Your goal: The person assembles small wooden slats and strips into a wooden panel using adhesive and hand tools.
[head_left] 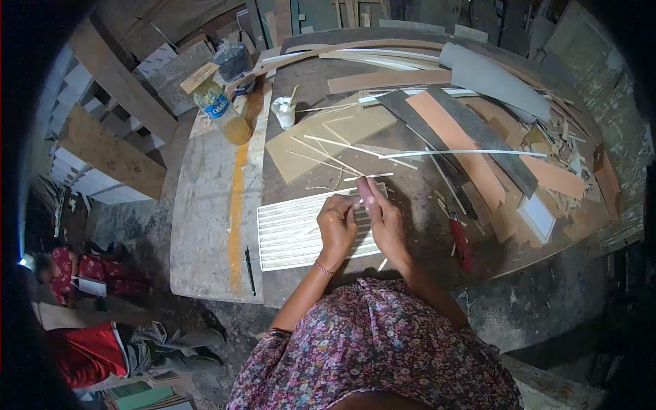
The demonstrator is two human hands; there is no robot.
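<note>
My left hand point(336, 224) and my right hand point(386, 224) meet over a pale slatted panel point(290, 236) lying flat on the table. The left fingers are bent into a pinch close to the right hand's fingers. My right hand is closed around a small reddish-brown piece point(364, 191), whose kind I cannot make out. Whatever lies between the left fingertips is hidden. Just beyond the right fingertips ends a thin wooden strip point(328, 156); whether it is held or lies on the table cannot be told.
Thin strips and a tan board point(301, 152) lie beyond my hands. A white cup point(283, 113) and a jar point(236, 128) stand back left. A red-handled tool point(460, 246), veneer strips point(454, 147) and scraps are at right. A pen point(249, 271) lies left. Two people are at lower left.
</note>
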